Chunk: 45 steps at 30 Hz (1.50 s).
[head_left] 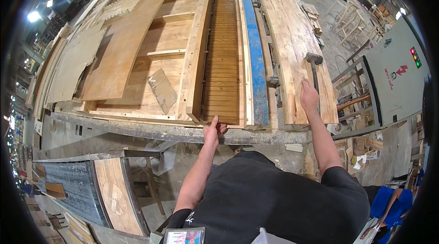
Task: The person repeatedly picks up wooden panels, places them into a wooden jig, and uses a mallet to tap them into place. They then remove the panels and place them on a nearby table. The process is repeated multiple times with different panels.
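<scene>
My left hand (212, 132) is closed at the near end of a dark brown slatted panel (221, 70), thumb up against its edge, fingers partly hidden below. The panel lies lengthwise in a pale wooden frame, beside an upright wooden rail (200, 56). My right hand (309, 95) rests on a wide pale board (289, 47) to the right, its visible fingers stretched forward. Beside it lies a mallet (313, 58) with a dark head, its handle running along the hand's right side, apparently outside the fingers.
A blue beam (256, 61) with metal clamps (273, 80) runs between frame and board. Left are a large plywood sheet (125, 47) and a torn cardboard piece (162, 91). A grey electrical cabinet (397, 70) stands right. Behind the lower left is another workbench (75, 189).
</scene>
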{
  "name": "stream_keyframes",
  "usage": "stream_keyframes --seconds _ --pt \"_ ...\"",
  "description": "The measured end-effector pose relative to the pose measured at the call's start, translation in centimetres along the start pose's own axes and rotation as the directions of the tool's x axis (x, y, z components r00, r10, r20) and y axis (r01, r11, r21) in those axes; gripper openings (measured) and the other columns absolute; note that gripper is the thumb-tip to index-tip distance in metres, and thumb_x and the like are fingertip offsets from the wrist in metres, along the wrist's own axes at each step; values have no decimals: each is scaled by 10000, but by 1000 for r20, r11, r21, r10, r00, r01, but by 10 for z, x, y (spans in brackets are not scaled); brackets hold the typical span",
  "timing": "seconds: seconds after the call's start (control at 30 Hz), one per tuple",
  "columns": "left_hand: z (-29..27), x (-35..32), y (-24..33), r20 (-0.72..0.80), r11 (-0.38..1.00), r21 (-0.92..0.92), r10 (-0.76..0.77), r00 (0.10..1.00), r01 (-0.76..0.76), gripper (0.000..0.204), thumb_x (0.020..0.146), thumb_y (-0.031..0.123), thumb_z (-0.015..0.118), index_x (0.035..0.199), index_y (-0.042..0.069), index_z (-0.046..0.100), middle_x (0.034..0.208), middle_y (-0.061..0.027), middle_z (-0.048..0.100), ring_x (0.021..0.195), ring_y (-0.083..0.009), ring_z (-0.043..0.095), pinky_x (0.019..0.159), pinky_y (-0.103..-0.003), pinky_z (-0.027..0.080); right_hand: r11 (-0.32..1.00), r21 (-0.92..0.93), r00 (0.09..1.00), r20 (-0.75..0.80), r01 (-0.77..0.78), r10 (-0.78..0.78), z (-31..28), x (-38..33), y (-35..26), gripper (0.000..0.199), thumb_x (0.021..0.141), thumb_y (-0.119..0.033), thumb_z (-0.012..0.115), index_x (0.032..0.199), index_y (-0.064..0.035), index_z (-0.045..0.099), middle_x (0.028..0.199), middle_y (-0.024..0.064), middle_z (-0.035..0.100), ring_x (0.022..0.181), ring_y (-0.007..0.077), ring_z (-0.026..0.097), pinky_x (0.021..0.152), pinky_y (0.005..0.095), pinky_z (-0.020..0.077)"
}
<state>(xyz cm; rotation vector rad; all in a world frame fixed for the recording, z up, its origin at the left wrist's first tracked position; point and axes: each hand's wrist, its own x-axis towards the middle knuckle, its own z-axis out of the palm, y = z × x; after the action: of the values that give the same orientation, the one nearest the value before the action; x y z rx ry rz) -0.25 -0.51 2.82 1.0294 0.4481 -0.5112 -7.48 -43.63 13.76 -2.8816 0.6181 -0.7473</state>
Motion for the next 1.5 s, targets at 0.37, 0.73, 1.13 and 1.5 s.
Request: stream_keyframes --seconds 0.37,0.73,1.13,1.5 --pt "4 -5 4 -23 1000 -27 -15 1000 14 276 1021 237 645 996 -36 608 839 -106 658 664 -179 624 529 -289 483 1000 10 1000 -6 -1 1 -4 1 -3 263 1007 -153 508 1192 -44 660 1273 137 661 1060 383 667 896 464 547" --pt "-3 1 -1 6 999 -31 -5 1000 5 295 999 255 677 1030 -29 607 844 -110 665 664 -175 639 549 -280 518 1000 -17 1000 3 24 -24 -3 0 -3 268 1002 -150 503 1202 -46 648 1286 132 654 1077 383 657 899 469 539" --pt "-2 1 1 -16 1000 -18 -9 1000 9 299 1000 257 678 1009 -34 609 837 -116 673 658 -175 643 534 -280 508 1000 -12 1000 -10 26 -26 -2 1 -3 273 999 -155 509 1208 -53 653 1295 110 653 1068 365 667 888 477 551" --pt "-3 2 1 -49 1000 -12 -4 999 3 321 993 261 692 1048 -41 600 879 -122 680 707 -189 675 558 -285 535 999 -23 1000 -7 27 -28 -2 0 -3 274 994 -153 513 1207 -51 653 1295 118 650 1072 363 665 899 473 547"
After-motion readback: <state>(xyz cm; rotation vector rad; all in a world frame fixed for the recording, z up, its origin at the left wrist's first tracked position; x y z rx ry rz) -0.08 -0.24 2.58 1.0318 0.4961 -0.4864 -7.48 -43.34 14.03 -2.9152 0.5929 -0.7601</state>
